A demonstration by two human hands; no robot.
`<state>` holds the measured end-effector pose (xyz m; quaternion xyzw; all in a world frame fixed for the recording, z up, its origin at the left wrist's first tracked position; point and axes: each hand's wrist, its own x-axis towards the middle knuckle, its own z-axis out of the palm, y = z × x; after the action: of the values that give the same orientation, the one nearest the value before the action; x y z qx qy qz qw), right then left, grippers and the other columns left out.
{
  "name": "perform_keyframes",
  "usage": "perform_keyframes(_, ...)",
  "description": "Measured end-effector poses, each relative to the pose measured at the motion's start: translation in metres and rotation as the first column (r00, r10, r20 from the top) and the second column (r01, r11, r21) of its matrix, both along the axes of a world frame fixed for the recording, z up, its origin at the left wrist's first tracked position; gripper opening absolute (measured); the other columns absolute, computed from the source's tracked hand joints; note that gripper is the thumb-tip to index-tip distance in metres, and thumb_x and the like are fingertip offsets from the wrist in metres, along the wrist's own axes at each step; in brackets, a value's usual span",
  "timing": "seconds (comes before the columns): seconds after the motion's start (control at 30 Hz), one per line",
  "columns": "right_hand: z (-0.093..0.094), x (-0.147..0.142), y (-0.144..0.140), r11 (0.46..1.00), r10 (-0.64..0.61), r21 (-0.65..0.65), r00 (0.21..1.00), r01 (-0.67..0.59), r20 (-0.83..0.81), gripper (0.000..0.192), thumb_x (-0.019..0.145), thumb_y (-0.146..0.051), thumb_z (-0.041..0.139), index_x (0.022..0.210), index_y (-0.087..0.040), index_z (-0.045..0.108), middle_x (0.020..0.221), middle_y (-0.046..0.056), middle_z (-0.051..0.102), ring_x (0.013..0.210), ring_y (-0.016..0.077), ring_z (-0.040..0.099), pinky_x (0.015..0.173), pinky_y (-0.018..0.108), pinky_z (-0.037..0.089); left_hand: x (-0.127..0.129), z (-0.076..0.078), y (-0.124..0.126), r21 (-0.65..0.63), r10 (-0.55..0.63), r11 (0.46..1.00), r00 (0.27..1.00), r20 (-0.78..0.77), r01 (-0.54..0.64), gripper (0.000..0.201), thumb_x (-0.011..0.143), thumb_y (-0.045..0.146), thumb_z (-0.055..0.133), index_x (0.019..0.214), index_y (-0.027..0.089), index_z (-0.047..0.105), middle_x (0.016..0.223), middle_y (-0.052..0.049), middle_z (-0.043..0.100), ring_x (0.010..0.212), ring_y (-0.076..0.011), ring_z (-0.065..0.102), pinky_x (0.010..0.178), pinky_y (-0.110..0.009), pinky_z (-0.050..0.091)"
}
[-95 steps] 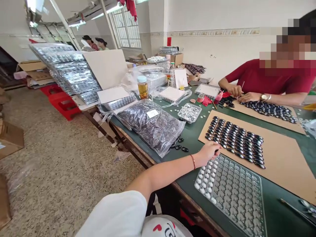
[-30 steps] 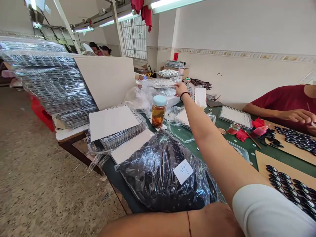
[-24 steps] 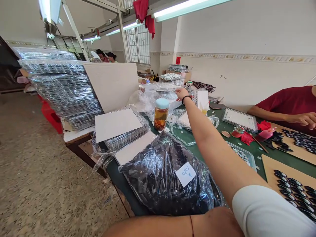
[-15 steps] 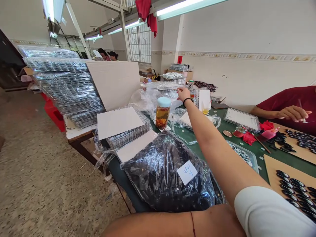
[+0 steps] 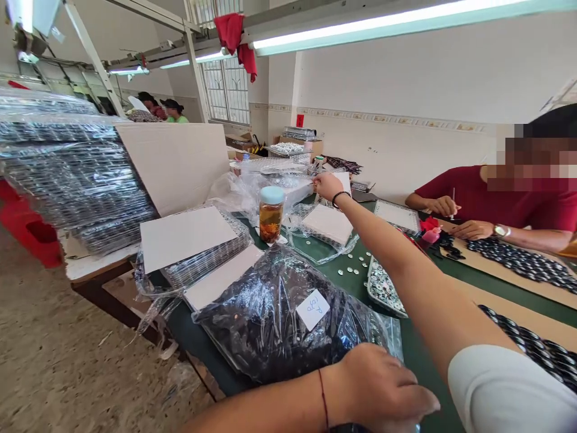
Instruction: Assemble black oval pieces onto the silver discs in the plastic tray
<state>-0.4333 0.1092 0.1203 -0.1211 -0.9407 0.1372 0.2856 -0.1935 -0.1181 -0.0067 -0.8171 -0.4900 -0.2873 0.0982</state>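
Nearest the camera, the left hand [image 5: 383, 388] lies palm down at the near edge of the green table [image 5: 421, 355], fingers loosely curled and spread a little, holding nothing; a thin red string circles its wrist. It rests just beside a large clear bag of dark pieces [image 5: 279, 316] that bears a small white label [image 5: 313, 309].

The right arm, in a short white sleeve [image 5: 509, 391], stretches long and nearly straight across the table, over a small tray of shiny bits [image 5: 383, 287]. A few loose round pieces lie on the green cloth beside that tray.

Farther out stands a jar [image 5: 271, 213] with a pale blue lid, and next to it a white card in clear wrap [image 5: 327, 224].

At the far end of the reach, the right hand [image 5: 327, 185], with a dark band at its wrist, pinches the edge of a clear plastic tray [image 5: 288, 171] between thumb and fingertips; that tray sits atop a heap of crumpled clear plastic.

To the right, another person in a red shirt [image 5: 487, 195] rests both hands on brown cardboard [image 5: 509, 278] covered with rows of dark pieces.
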Motion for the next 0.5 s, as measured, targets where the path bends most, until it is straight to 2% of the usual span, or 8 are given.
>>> perform_keyframes(0.13, 0.017, 0.067, -0.012, 0.988, 0.11, 0.102, 0.991, -0.117, 0.071, 0.021, 0.076, -0.009, 0.047, 0.087, -0.006, 0.064, 0.082, 0.01, 0.064, 0.078, 0.0142, 0.055, 0.074, 0.025, 0.039, 0.001, 0.001, -0.002, 0.048, 0.089, 0.994, 0.99, 0.108, -0.095, 0.017, 0.076, 0.023, 0.042, 0.085, 0.018, 0.056, 0.062, 0.001, 0.059, 0.056, -0.0111, 0.054, 0.048, -0.024, 0.035)
perform_keyframes(0.2, 0.027, 0.119, -0.02, 0.979, 0.151, 0.123, 0.985, -0.161, 0.088, 0.022, 0.077, -0.011, 0.046, 0.09, -0.01, 0.065, 0.079, 0.005, 0.064, 0.072, 0.0109, 0.055, 0.069, 0.022, 0.039, 0.0, 0.004, -0.003, 0.027, 0.117, 0.992, 0.972, 0.202, -0.125, 0.016, 0.078, 0.021, 0.04, 0.084, 0.017, 0.055, 0.067, 0.0, 0.062, 0.06, -0.0113, 0.057, 0.053, -0.024, 0.039)
perform_keyframes(0.27, 0.038, 0.185, -0.027, 0.98, 0.166, 0.098, 0.981, -0.176, 0.097, 0.021, 0.078, -0.015, 0.048, 0.09, -0.014, 0.065, 0.075, 0.002, 0.063, 0.063, 0.0081, 0.054, 0.061, 0.019, 0.04, -0.001, 0.008, -0.003, -0.017, 0.116, 0.993, 0.95, 0.289, -0.116, 0.017, 0.08, 0.019, 0.039, 0.086, 0.017, 0.055, 0.075, -0.001, 0.064, 0.066, -0.0117, 0.059, 0.06, -0.023, 0.043)
perform_keyframes(0.33, 0.048, 0.263, -0.033, 0.98, 0.186, -0.089, 0.98, -0.18, 0.069, 0.018, 0.078, -0.021, 0.05, 0.088, -0.014, 0.063, 0.073, 0.002, 0.062, 0.054, 0.0074, 0.053, 0.052, 0.019, 0.041, -0.004, 0.012, -0.002, -0.068, 0.113, 0.993, 0.931, 0.346, -0.096, 0.019, 0.081, 0.019, 0.039, 0.091, 0.018, 0.055, 0.083, -0.002, 0.065, 0.075, -0.0127, 0.06, 0.068, -0.023, 0.044)
perform_keyframes(0.4, 0.056, 0.346, -0.04, 0.951, 0.149, -0.283, 0.987, -0.128, 0.054, 0.019, 0.078, -0.026, 0.052, 0.088, -0.014, 0.062, 0.07, 0.002, 0.061, 0.048, 0.0073, 0.053, 0.046, 0.02, 0.042, -0.009, 0.012, -0.001, -0.117, 0.136, 0.988, 0.914, 0.382, -0.098, 0.021, 0.082, 0.019, 0.038, 0.095, 0.019, 0.055, 0.087, -0.004, 0.064, 0.08, -0.0139, 0.059, 0.073, -0.025, 0.044)
perform_keyframes(0.47, 0.057, 0.428, -0.048, 0.908, 0.046, -0.418, 0.999, -0.035, 0.017, 0.019, 0.078, -0.029, 0.053, 0.088, -0.014, 0.06, 0.067, 0.002, 0.059, 0.046, 0.0072, 0.053, 0.044, 0.019, 0.042, -0.017, 0.011, 0.004, -0.178, 0.226, 0.97, 0.871, 0.436, -0.163, 0.024, 0.084, 0.021, 0.035, 0.097, 0.018, 0.054, 0.089, -0.005, 0.062, 0.082, -0.0146, 0.058, 0.074, -0.026, 0.043)
perform_keyframes(0.5, 0.054, 0.467, -0.053, 0.882, -0.021, -0.471, 1.0, 0.013, -0.012, 0.018, 0.078, -0.029, 0.054, 0.087, -0.014, 0.059, 0.066, 0.001, 0.058, 0.046, 0.007, 0.053, 0.043, 0.019, 0.042, -0.022, 0.011, 0.007, -0.212, 0.286, 0.955, 0.838, 0.465, -0.208, 0.024, 0.084, 0.022, 0.034, 0.097, 0.018, 0.054, 0.083, -0.004, 0.061, 0.075, -0.0143, 0.056, 0.07, -0.026, 0.043)
